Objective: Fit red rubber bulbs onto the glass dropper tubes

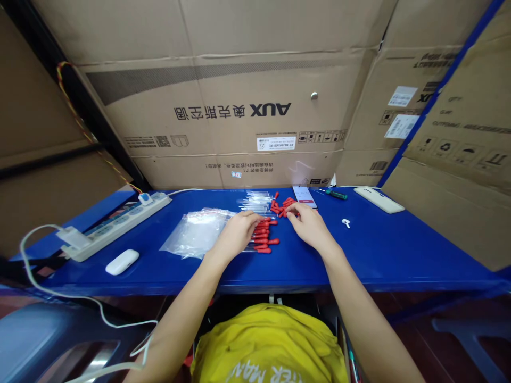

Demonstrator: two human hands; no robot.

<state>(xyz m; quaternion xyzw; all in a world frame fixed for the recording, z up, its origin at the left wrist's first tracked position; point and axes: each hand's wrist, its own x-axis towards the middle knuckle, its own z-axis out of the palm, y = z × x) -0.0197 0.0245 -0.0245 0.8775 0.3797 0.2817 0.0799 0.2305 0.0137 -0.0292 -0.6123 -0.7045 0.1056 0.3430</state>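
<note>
A: Red-capped tubes (261, 241), where?
B: Middle of the blue table (383, 252), in a row beside the left hand (238, 232).

A: Axis?
B: Long axis left-right, roughly parallel to the table's front edge. Red ends point right, clear ends left, partly hidden by that hand.

A: Left hand state?
B: Fingers curled down at the row's far end. Can't tell if it's pinching one.

A: Right hand (309, 221)?
B: Thumb and index bent close together, right beside the loose red caps (288, 202). Grip unclear too. Caps point every which way.

A: Bare clear tubes (255, 201)?
B: Just beyond the row, bundled, also left-right.

A: Around that?
B: Clear plastic bag (195, 235) left of the left hand. Phone (304, 197) with lit screen behind the right hand; green-handled screwdriver (337, 194) beyond, shaft leftward. White earbud (346, 223) to the right, pale slab (379, 199) farther right.

A: Edges?
B: White case (122, 262) and power strip (120, 224) left, cardboard (223, 32) behind, print upside down.
</note>
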